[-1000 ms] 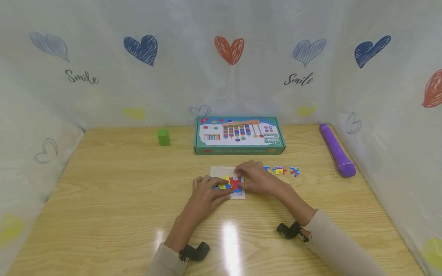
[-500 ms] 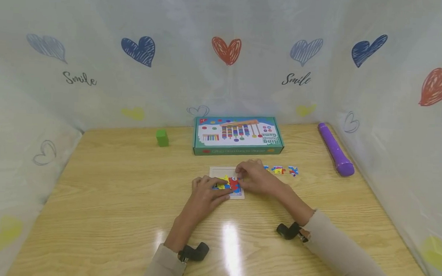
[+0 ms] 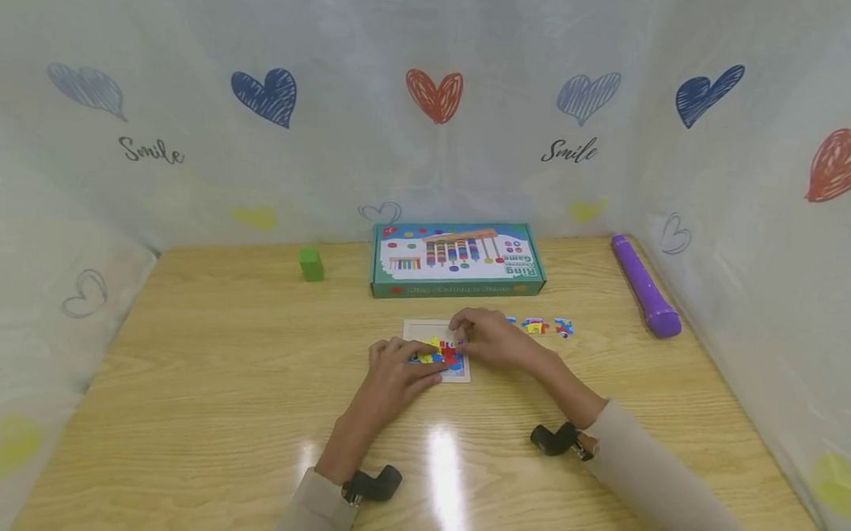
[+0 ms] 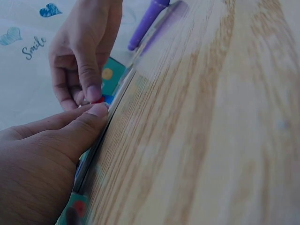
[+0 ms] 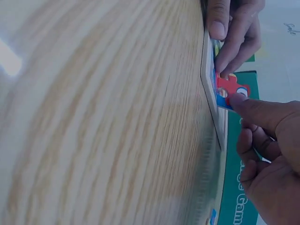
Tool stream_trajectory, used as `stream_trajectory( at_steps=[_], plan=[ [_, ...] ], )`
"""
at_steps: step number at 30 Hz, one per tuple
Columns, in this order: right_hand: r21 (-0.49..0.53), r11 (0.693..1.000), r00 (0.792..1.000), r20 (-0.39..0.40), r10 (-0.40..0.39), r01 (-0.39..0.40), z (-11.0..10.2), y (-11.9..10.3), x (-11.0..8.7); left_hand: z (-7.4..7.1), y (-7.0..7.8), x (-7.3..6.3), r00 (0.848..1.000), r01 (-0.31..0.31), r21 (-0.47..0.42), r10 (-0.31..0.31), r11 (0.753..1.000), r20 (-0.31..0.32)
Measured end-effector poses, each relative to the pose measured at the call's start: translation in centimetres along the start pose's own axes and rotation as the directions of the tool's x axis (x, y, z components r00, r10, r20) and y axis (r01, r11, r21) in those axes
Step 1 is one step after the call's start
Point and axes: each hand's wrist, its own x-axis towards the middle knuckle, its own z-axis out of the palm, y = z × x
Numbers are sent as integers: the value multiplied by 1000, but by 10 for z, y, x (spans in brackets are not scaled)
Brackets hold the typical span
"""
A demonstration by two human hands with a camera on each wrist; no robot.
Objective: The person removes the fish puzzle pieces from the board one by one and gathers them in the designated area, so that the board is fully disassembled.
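Note:
A jigsaw tray (image 3: 423,325) with a pale wooden rim lies flat on the table in the head view, several yellow, red and blue pieces in it. My left hand (image 3: 390,379) rests on the tray from the left, its fingers stretched over the pieces. Between thumb and fingers my right hand (image 3: 497,340) pinches a red and blue jigsaw piece (image 5: 229,86) with an eye printed on it. That piece stands tilted up at the tray's right side, its lower edge at the tray. Both hands hide parts of the tray.
Loose jigsaw pieces (image 3: 535,326) lie in a row right of the tray, some behind the right hand. Further back are a green game box (image 3: 461,259), a green block (image 3: 311,265) and a purple toy microphone (image 3: 646,287). A pale curtain (image 3: 331,135) surrounds the table.
The red piece in my right hand has turned and tilted slightly over the tray. My right fingers have shifted a little; my left hand stays in place.

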Motion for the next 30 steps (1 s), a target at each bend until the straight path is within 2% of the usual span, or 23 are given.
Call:
stream_trajectory(
  at_steps=[3, 10, 13, 16, 20, 24, 30],
  plan=[
    [96, 995, 1000, -8, 29, -28, 0, 4, 1, 0, 0, 0, 1000, 8, -5, -8, 1000, 12],
    [235, 970, 998, -24, 61, -54, -3, 8, 3, 0, 1, 0, 1000, 13, -4, -12, 1000, 23],
    [247, 967, 997, -36, 71, -59, -4, 7, 6, 0, 0, 0, 1000, 8, -3, -8, 1000, 13],
    [179, 982, 996, -53, 76, -66, -4, 7, 8, 0, 0, 0, 1000, 11, -6, -11, 1000, 15],
    [-26, 999, 996, -82, 23, -26, -2, 3, 7, -1, 1, -1, 999, 19, -6, -19, 1000, 28],
    [-246, 969, 996, -71, -49, 30, 1, -1, 5, -1, 0, 0, 1000, 8, 7, -8, 1000, 14],
    [-330, 943, 997, -54, -60, 39, 5, -5, 3, -1, 0, 0, 1000, 14, -1, -14, 1000, 26]
  ],
)
